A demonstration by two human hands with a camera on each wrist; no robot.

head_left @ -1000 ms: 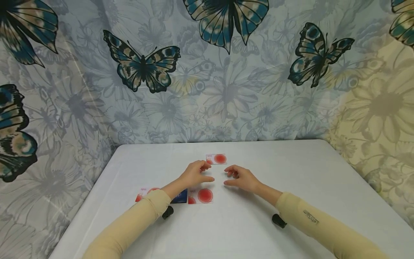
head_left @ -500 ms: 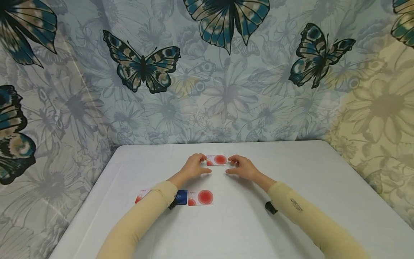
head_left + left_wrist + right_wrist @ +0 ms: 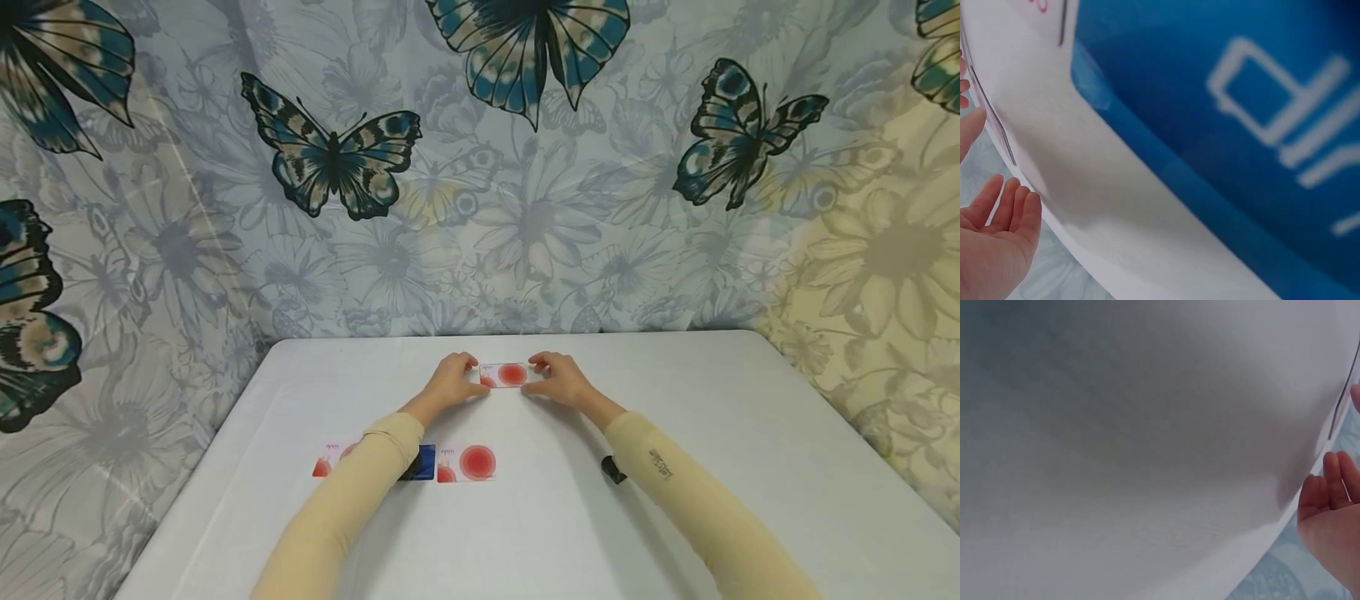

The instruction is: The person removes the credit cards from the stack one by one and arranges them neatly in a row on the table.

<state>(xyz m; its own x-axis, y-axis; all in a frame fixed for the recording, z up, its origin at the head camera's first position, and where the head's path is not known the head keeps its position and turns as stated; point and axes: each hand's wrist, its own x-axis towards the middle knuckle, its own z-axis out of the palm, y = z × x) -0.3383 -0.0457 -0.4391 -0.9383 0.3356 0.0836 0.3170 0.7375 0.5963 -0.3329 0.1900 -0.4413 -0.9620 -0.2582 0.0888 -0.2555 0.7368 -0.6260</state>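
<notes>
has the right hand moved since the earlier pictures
Yes: the right hand has moved forward, closer to the far edge of the white table, and is now beside the far card.

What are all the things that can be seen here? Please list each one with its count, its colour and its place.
Table: 1, white, in the foreground
Backdrop: 1, grey-blue, yellowish at right, behind the table
Bold butterflies: 6, black, blue and beige, on the backdrop, some cut off
Far card: 1, red and white, near the table's far edge
Right card: 1, red and white, right end of the nearer row
Blue card: 1, blue, mid-row, partly hidden
Left card: 1, red and white, row's left end, partly hidden
Wrist devices: 2, black, one by each cuff
Sleeves: 2, pale yellow, on the arms
Hands: 2, bare, at the far card's two ends
</notes>
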